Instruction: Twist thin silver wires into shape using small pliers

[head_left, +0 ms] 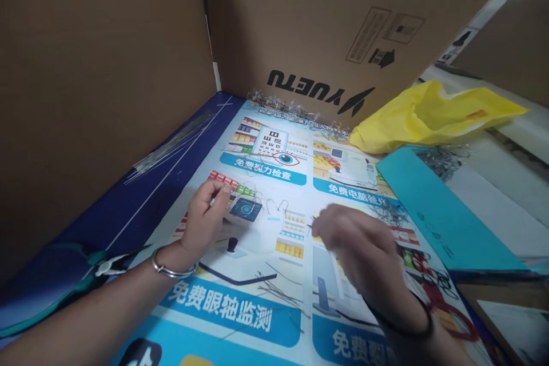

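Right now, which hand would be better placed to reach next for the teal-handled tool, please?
Probably the left hand: the teal-handled tool lies by its forearm, while the right hand is across the poster, farther away.

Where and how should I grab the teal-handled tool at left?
Probably by the teal handles, just behind the pivot, coming from the left: they spread that way, while the dark tip points right. The left forearm crowds the near side.

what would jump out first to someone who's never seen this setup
Probably the crumpled bright yellow bag, lying right of centre against the large brown cardboard panel. Next, the silver metal bracelet on the left wrist, and the blurred right hand over the blue-and-white printed poster.
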The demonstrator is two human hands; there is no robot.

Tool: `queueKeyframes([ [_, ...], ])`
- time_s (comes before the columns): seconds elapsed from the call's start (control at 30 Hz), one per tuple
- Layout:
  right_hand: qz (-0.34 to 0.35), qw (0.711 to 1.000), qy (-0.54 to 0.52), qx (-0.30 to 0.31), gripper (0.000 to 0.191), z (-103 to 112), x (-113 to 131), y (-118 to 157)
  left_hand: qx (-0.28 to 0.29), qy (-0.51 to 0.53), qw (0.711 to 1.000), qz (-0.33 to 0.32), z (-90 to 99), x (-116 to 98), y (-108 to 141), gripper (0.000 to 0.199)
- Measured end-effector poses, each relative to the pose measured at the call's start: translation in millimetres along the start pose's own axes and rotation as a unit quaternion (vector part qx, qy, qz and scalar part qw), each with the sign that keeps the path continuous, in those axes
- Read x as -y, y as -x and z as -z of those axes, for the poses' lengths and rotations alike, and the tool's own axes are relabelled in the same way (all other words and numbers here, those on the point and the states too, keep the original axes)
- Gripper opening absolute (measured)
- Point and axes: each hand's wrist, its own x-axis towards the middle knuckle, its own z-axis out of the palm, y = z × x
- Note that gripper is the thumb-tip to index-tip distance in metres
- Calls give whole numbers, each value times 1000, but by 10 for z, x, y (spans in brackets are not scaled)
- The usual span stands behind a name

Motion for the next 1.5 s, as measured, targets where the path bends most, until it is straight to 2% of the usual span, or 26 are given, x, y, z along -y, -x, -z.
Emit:
queueKeyframes([
  [0.03, -11, 1000, 15, 10, 25, -75, -103, -141, -6, -1, 1000, -4, 1, 1, -1, 18],
  [0.07, -14, 997, 75, 15, 19, -153, -205, -245, -10, -2, 1000, -10, 1, 1, -2, 18],
  [0.17, -15, 976, 198, 83, 9, -362, -437, -396, -14, -8, 1000, -20, 2, 0, -1, 18],
  [0.23, 18, 948, 309, 78, 12, -462, -499, -433, -15, -3, 1000, -26, 2, 4, -4, 18],
  [0.27, 27, 941, 329, 76, 13, -503, -508, -451, -13, -5, 1000, -27, 1, 9, -8, 17],
  [0.5, 44, 911, 399, 93, 21, -789, -475, -617, -6, 40, 999, -3, -4, 73, -51, 18],
  [0.63, 37, 900, 420, 110, 18, -936, -476, -663, -6, 73, 997, 18, 10, 70, -54, 19],
  [0.73, 32, 896, 426, 119, 13, -960, -487, -684, 8, 97, 994, 40, 11, 61, -51, 19],
  [0.87, 21, 903, 410, 128, 9, -911, -537, -708, 48, 118, 990, 56, 2, 43, -35, 22],
  [1.13, -11, 938, 324, 118, 12, -716, -609, -670, 118, 67, 989, 61, -10, 11, 4, 24],
  [1.3, -29, 961, 262, 83, 11, -599, -611, -650, 158, 46, 984, 66, -25, -3, -5, 22],
  [1.5, -43, 984, 173, 13, 11, -634, -631, -599, 182, 3, 983, 27, -12, -16, -20, 20],
])
